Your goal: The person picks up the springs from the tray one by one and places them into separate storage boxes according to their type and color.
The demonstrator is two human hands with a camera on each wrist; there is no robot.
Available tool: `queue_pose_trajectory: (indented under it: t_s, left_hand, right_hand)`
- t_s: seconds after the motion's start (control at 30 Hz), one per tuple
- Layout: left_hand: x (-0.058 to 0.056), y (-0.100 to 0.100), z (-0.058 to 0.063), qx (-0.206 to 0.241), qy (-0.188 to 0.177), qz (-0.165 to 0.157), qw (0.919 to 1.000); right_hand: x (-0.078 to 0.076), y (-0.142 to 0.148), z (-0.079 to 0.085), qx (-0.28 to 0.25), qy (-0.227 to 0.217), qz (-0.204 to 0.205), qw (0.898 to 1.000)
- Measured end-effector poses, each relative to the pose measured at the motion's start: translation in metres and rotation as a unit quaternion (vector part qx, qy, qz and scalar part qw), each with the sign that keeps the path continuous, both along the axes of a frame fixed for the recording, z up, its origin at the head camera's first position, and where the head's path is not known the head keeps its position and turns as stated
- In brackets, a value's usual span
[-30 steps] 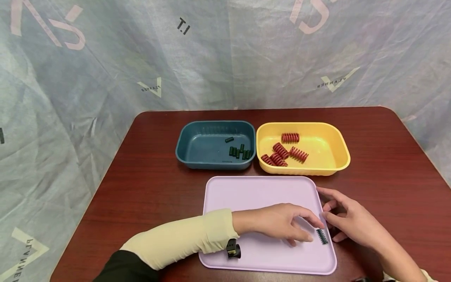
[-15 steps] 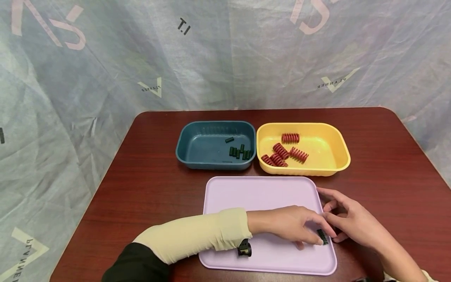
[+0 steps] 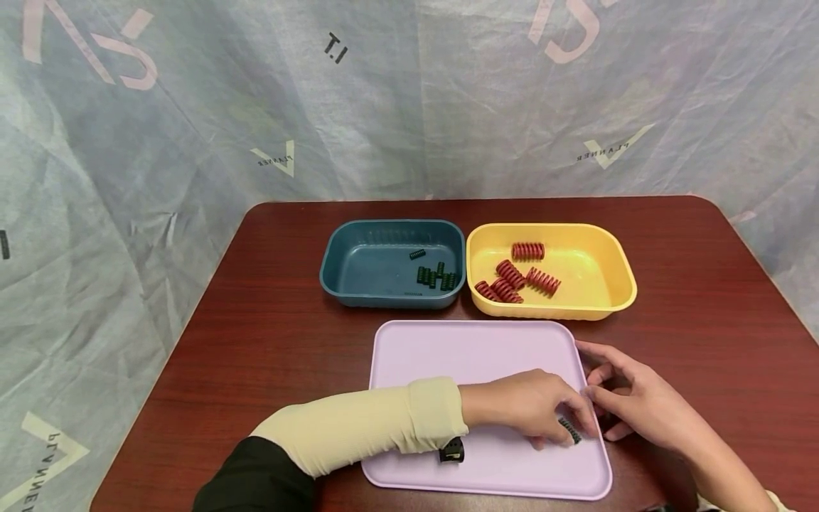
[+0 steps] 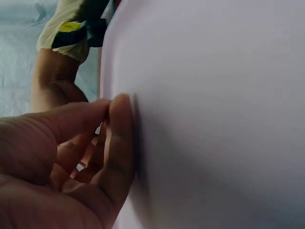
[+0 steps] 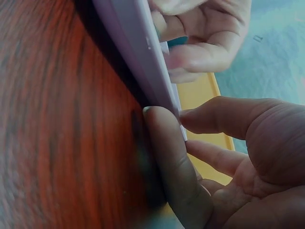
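My left hand reaches across the lavender tray and pinches a small dark green coil spring between thumb and fingers, near the tray's right side. In the left wrist view, its thumb and fingertips meet low over the tray, and the spring is hidden there. At the tray's right edge, my right hand holds the rim, with its thumb on the edge and its forefinger stretched along the side toward the far corner. The right wrist view shows those fingertips against the tray's outer wall.
Behind the tray stands a blue bin with several small green springs inside. Beside it, a yellow bin holds several larger red springs. All rest on a dark red wooden table, with a grey sheet hanging behind.
My left hand has moved right to the green spring and closed its fingers on it. The spring has shifted slightly left and tilted. My right hand stays at the tray edge.
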State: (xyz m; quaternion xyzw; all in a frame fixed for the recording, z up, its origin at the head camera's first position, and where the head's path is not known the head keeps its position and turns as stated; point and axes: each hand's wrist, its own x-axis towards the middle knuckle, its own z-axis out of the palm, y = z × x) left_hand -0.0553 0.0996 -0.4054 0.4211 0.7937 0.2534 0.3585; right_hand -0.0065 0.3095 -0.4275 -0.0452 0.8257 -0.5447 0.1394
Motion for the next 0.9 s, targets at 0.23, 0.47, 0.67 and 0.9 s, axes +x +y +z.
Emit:
queue_pose_trajectory:
  t_s: [0.23,0.47,0.67,0.9]
  left_hand:
    - [0.000,-0.006,0.001,-0.006,0.030,0.013,0.9994]
    - [-0.009,-0.023,0.002,0.032,-0.056,0.050,0.9966]
    - [-0.024,-0.042,0.002,0.106,-0.262,0.138,0.9494]
    - [-0.036,-0.061,0.007,0.166,-0.372,0.184,0.8945]
  right_hand:
    - [-0.001,-0.001,0.001,0.007,-0.008,-0.006,1.000]
    - [0.000,-0.001,0.000,0.007,-0.008,-0.005,1.000]
    - [-0.001,-0.002,0.000,0.008,-0.014,-0.013,1.000]
    - [-0.002,-0.003,0.001,0.011,-0.027,-0.018,0.999]
